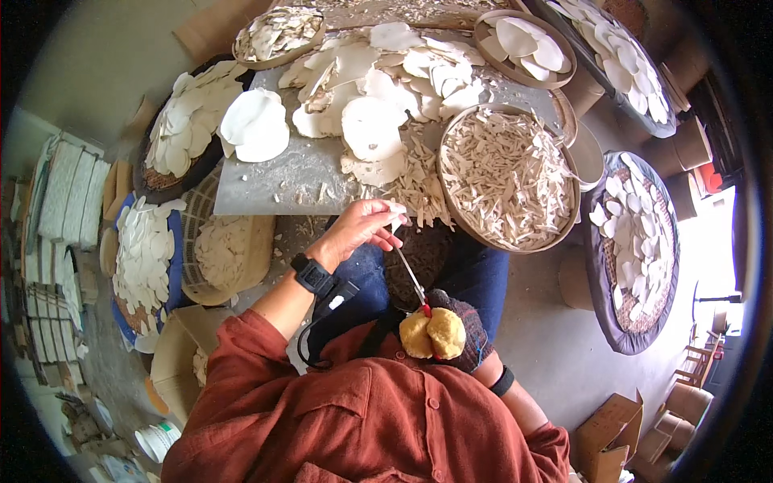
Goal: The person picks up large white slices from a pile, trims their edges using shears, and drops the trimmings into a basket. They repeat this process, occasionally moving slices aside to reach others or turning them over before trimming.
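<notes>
My left hand [354, 229], bare and with a black watch at the wrist, pinches a small white piece [397, 208] just off the table's front edge. My right hand [467, 326] wears a dark knitted glove and grips a knife [412, 278]. Its thin blade points up and away toward the fingers of my left hand; red shows at the base, and yellow padding [435, 333] bulges around the handle. Whether the blade touches the white piece, I cannot tell. Beyond my left hand, thin pale slices [372, 129] lie heaped on the grey table [250, 185].
A round tray [441, 173] of pale slivers overhangs the table's right front. Round trays of slices stand at left [179, 241] and right [594, 282]. A yellowish basket [262, 262] sits left of my knees, an open cardboard box [173, 346] nearer. Cardboard [608, 427] is at lower right.
</notes>
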### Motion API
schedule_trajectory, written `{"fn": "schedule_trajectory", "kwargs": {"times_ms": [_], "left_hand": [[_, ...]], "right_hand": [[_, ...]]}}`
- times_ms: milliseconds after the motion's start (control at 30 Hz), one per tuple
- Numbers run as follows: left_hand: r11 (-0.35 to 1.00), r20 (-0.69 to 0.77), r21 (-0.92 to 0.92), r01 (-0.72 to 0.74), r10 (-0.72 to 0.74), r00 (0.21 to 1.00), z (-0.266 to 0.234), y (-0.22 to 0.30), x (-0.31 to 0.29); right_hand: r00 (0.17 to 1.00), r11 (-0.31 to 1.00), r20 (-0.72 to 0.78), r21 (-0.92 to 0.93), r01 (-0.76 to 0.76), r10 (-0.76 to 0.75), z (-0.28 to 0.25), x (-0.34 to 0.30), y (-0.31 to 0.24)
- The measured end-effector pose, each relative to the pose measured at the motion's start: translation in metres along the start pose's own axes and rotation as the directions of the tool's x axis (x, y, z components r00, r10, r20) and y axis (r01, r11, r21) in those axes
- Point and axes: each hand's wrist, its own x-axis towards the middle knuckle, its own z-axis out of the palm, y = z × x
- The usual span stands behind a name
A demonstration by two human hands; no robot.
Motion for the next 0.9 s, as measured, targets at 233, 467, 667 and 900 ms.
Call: {"fn": "schedule_trajectory", "kwargs": {"times_ms": [233,467,667,900], "left_hand": [[0.994,-0.019,0.106,-0.02,0.022,1.0,-0.016,0.004,-0.009],[0.983,0.017,0.186,-0.001,-0.002,1.0,-0.011,0.03,0.011],[0.886,0.2,0.003,-0.464,0.455,0.868,0.05,0.1,0.039],[0.421,0.429,-0.118,-0.899,0.838,0.336,0.105,0.191,-0.043]], "right_hand": [[0.998,0.99,0.055,-0.134,0.041,-0.034,-0.006,0.011,-0.014],[0.994,0.991,0.113,-0.13,0.012,0.003,-0.005,0.022,-0.021],[0.995,0.935,0.067,0.351,0.048,-0.076,-0.023,0.021,-0.037],[0.989,0.779,-0.105,0.627,-0.017,0.106,-0.03,0.024,-0.025]]}}
